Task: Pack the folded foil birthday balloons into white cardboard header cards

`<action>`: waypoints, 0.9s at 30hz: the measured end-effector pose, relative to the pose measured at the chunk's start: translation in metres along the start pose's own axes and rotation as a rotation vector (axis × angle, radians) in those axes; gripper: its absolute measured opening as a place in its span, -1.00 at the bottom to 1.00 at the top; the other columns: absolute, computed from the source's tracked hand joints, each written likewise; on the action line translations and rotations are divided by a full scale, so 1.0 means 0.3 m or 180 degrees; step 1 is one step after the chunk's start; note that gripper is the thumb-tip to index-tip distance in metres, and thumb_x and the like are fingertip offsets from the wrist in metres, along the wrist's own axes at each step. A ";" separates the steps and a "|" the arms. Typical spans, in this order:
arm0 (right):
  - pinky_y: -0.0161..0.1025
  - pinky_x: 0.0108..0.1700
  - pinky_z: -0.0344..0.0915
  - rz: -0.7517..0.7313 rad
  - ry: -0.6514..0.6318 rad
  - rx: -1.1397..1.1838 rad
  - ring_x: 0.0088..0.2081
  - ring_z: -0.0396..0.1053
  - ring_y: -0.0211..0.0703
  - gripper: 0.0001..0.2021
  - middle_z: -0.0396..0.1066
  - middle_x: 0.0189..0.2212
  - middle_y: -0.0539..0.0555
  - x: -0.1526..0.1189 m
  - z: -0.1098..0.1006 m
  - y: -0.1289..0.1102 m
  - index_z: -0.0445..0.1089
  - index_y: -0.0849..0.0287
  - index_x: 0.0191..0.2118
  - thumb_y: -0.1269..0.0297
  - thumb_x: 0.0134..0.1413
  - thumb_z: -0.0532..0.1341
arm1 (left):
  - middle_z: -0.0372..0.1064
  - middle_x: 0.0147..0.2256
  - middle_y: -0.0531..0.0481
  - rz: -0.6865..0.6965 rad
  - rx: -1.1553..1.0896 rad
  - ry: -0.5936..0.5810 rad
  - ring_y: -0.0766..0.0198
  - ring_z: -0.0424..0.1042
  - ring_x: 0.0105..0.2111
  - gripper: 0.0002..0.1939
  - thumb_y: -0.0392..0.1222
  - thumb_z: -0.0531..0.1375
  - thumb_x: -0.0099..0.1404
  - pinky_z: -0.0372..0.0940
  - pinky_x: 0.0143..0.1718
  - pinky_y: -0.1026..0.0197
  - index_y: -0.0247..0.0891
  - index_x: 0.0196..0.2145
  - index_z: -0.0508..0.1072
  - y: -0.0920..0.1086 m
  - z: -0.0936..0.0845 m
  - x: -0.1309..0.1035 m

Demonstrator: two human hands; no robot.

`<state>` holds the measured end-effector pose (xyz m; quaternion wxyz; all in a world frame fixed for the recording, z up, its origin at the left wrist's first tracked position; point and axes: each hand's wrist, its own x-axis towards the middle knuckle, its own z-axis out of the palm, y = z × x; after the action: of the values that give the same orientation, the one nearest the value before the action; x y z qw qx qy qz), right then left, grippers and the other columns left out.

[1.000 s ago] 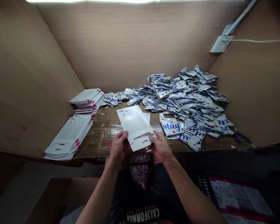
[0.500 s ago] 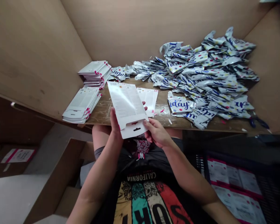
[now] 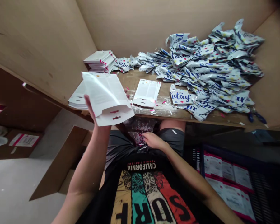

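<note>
My left hand point(image 3: 91, 111) grips a white printed cardboard sleeve point(image 3: 107, 93) from beneath, thumb along its left edge and fingertips showing at its right. The sleeve's near end gapes a little, and its flap has hang slots with pink showing around them. Down by my lap, my right hand point(image 3: 154, 140) has its fingers drawn together above a bag of small pink and white scraps point(image 3: 140, 126). Whatever those fingers hold is too small or hidden to make out. Similar sleeves point(image 3: 147, 91) lie on the wooden shelf point(image 3: 128, 79), right of the held one.
A tall stack of sleeves point(image 3: 100, 60) stands at the back left, with another pile point(image 3: 77, 98) partly behind the held sleeve. Polka-dot foil packets point(image 3: 200, 71) heap up on the right, near blue-handled cutters point(image 3: 256, 116). A dark crate point(image 3: 200, 174) sits low right; an open carton point(image 3: 58, 158) low left.
My right hand has let go of the sleeve's slotted end and dropped to my lap. My left hand has carried the sleeve to the left, uncovering the sleeves on the shelf.
</note>
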<state>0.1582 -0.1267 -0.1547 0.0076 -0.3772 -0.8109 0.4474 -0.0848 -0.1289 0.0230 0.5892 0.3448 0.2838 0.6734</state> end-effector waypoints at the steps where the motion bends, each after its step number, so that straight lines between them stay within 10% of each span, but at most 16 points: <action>1: -0.03 0.30 0.24 0.0100 0.0151 -0.0125 0.26 0.40 0.11 -0.62 0.48 0.20 0.33 -0.008 0.007 0.023 0.44 0.24 0.23 0.23 0.47 0.08 | 0.41 0.23 -0.35 0.0106 0.0035 -0.0049 -0.35 0.33 0.25 0.17 0.68 0.00 0.21 0.22 0.24 -0.51 -0.34 0.41 0.19 0.016 -0.020 -0.017; 7: 0.21 0.28 0.17 0.0652 -0.0110 -0.0693 0.27 0.36 0.41 -0.38 0.41 0.25 0.47 -0.105 0.036 0.141 0.37 0.24 0.32 -0.06 0.32 0.26 | 0.50 0.16 -0.20 0.0527 0.0472 0.0137 -0.18 0.45 0.12 0.09 0.69 -0.05 0.23 0.35 0.18 -0.37 -0.20 0.38 0.28 0.125 -0.116 -0.126; 14: -0.18 0.06 0.35 0.0401 -0.0672 -0.0512 0.13 0.53 0.08 -0.46 0.56 0.16 0.16 -0.147 0.279 0.162 0.41 0.00 0.28 -0.19 0.42 0.07 | 0.47 0.22 -0.17 0.0644 0.0361 0.0360 -0.18 0.43 0.16 0.07 0.67 -0.03 0.25 0.41 0.13 -0.29 -0.22 0.38 0.28 0.152 -0.225 -0.249; 21: -0.08 -0.12 0.34 0.0522 0.0009 -0.0638 -0.16 0.59 0.21 -0.56 0.62 -0.22 0.28 -0.182 0.319 0.199 0.47 0.13 -0.07 -0.06 0.43 -0.04 | 0.39 0.29 -0.24 0.0730 0.0037 0.0712 -0.33 0.28 0.31 0.07 0.66 0.02 0.23 0.24 0.25 -0.43 -0.25 0.35 0.30 0.199 -0.354 -0.404; 27: -0.13 -0.31 0.25 0.0397 0.1662 0.0030 -0.44 0.40 0.04 -0.53 0.45 -0.50 0.11 -0.138 0.132 0.085 0.41 0.06 -0.38 -0.18 0.37 0.08 | 0.31 0.34 -0.30 0.0545 -0.0043 0.0638 -0.41 0.24 0.33 0.09 0.65 0.09 0.18 0.28 0.22 -0.44 -0.24 0.37 0.29 0.284 -0.391 -0.385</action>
<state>0.1895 -0.1728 -0.1836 0.1906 -0.5290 -0.7546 0.3383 -0.2217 -0.2527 0.0047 0.5005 0.2948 0.3062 0.7542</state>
